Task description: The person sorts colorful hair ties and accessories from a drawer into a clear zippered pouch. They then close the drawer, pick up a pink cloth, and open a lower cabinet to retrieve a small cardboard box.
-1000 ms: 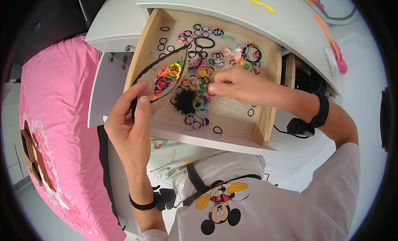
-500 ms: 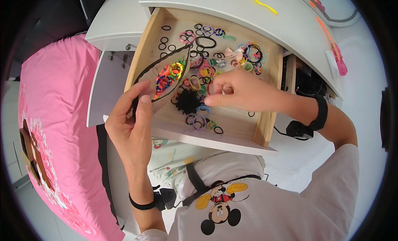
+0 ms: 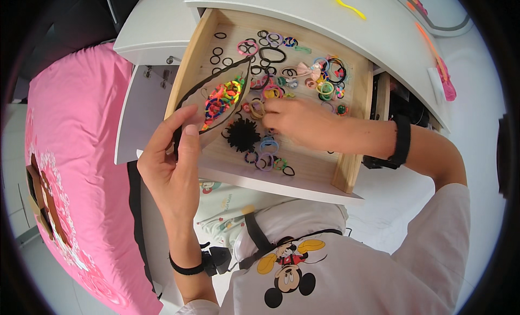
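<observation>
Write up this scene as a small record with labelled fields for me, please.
Left hand: holds a translucent pouch with black edging, mouth open
Pouch contents: multicoloured hair ties
Right hand: low over the drawer, its grip hard to make out
Container: pale wooden drawer, pulled open
In drawer: small black elastic rings, black fluffy round accessory, pale pink bow
On white desktop: thin yellow curved strip

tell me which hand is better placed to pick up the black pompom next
Probably the right hand: it is down in the drawer, its fingertips close beside the black pompom, while the left hand is holding the open pouch.
</observation>
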The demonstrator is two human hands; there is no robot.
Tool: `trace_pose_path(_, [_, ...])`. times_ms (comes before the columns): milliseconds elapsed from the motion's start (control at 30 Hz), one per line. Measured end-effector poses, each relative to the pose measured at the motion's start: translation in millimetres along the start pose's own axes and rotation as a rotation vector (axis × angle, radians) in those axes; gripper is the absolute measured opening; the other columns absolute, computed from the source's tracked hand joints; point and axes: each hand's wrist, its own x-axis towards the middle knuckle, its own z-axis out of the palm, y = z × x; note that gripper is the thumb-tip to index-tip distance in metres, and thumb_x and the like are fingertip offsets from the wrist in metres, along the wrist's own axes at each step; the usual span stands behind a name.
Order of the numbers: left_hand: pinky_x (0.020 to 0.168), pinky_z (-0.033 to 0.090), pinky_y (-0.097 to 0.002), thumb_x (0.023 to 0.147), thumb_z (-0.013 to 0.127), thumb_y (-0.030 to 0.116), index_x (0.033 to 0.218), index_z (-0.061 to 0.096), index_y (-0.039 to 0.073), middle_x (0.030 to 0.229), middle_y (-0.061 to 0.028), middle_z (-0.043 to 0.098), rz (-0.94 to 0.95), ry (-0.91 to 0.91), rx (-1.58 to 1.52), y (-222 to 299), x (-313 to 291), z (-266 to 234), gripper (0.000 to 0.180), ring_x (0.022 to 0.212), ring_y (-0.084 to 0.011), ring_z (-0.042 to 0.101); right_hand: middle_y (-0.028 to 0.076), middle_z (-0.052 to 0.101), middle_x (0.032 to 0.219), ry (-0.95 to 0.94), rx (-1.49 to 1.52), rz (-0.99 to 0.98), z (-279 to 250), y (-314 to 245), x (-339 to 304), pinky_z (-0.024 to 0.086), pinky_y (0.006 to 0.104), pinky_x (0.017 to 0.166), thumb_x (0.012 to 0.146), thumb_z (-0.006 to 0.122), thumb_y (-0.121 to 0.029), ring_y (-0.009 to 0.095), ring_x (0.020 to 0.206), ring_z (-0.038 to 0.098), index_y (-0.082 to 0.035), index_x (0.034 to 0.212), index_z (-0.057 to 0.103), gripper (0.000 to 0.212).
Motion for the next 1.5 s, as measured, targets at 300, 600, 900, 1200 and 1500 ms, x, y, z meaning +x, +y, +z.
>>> trace_pose_path(300, [0.058, 0.037, -0.0155, 0.094, 0.060, 0.010, 0.111, 0.067, -0.001, 0.091, -0.0003, 0.068, 0.006, 0.002, -0.008, -1, 1, 2, 0.022, 0.067, 0.0004, 0.047, 0.017, 0.063, 0.084, -0.463, 0.032, -0.051, -13, -32, -16, 0.053, 0.0459, 0.069, 0.081, 0.058, -0.003, 0.034, 0.084, 0.066, 0.001, 0.092, 0.058, 0.012])
trace_pose_path(600, [0.056, 0.035, -0.0154, 0.094, 0.060, 0.010, 0.110, 0.068, 0.000, 0.090, 0.0005, 0.068, 0.011, 0.009, 0.022, -3, 0, -1, 0.021, 0.066, 0.0009, 0.046, 0.018, 0.065, 0.084, -0.427, 0.069, -0.010, -16, -16, -22, 0.055, 0.0453, 0.068, 0.074, 0.060, 0.003, 0.036, 0.083, 0.067, 0.000, 0.089, 0.063, 0.016])
trace_pose_path(900, [0.057, 0.037, -0.0157, 0.093, 0.060, 0.010, 0.110, 0.068, -0.001, 0.092, -0.0004, 0.069, -0.012, 0.007, 0.007, -2, -1, 0, 0.021, 0.067, 0.0005, 0.048, 0.016, 0.063, 0.087, -0.210, 0.092, 0.029, -34, -8, -21, 0.052, 0.0449, 0.067, 0.074, 0.061, 0.002, 0.036, 0.088, 0.063, 0.000, 0.086, 0.064, 0.013])
trace_pose_path(1200, [0.058, 0.038, -0.0164, 0.093, 0.059, 0.008, 0.109, 0.068, -0.001, 0.092, -0.0009, 0.068, 0.006, 0.030, 0.044, 5, -1, -3, 0.021, 0.069, -0.0010, 0.050, 0.014, 0.064, 0.083, -0.144, -0.038, -0.332, 11, -31, 33, 0.057, 0.0417, 0.061, 0.068, 0.066, -0.004, 0.032, 0.089, 0.061, 0.002, 0.074, 0.066, 0.009])
trace_pose_path(1500, [0.048, 0.034, -0.0160, 0.096, 0.053, 0.005, 0.114, 0.064, -0.005, 0.098, -0.0085, 0.069, 0.064, 0.029, 0.065, 2, -1, -12, 0.023, 0.056, -0.0027, 0.045, 0.012, 0.059, 0.077, -0.194, -0.171, -0.266, 12, -31, 38, 0.057, 0.0373, 0.064, 0.065, 0.065, -0.006, 0.026, 0.086, 0.059, 0.000, 0.078, 0.065, 0.014])
